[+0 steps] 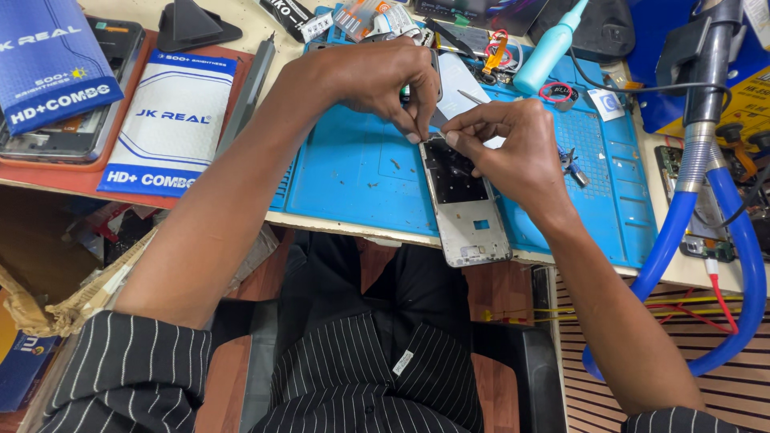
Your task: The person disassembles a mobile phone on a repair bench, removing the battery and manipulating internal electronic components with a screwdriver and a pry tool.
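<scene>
the phone frame [465, 204] lies flat on the blue repair mat [353, 172], its lower end overhanging the near edge of the worktop [265, 28] above the person's lap. it is an opened handset shell: a pale metal-looking rim around a dark inner panel, with a small blue patch showing through a cut-out lower down.

the left hand [377, 80] comes in from above, thumb and forefinger pinched together at the top edge of the frame. the right hand [513, 152] meets it there, its fingertips also closed tight at the same corner, and a thin metal tool [473, 98] pokes out from behind it. what exactly sits between the fingertips is too small to make out; it could be a sliver of film, tape or a tiny part.

as a thing to handle, the frame looks light, thin and stiff, yet likely to bend or crack if twisted by one end. its rim seems the safest hold, gripped on the long sides, away from the dark panel. the overhang suggests it could tip if pressed near its lower end.

around it lie a turquoise squeeze bottle [549, 48], white and blue boxes [172, 120] on the left, and a blue hose [734, 240] on the right.
</scene>
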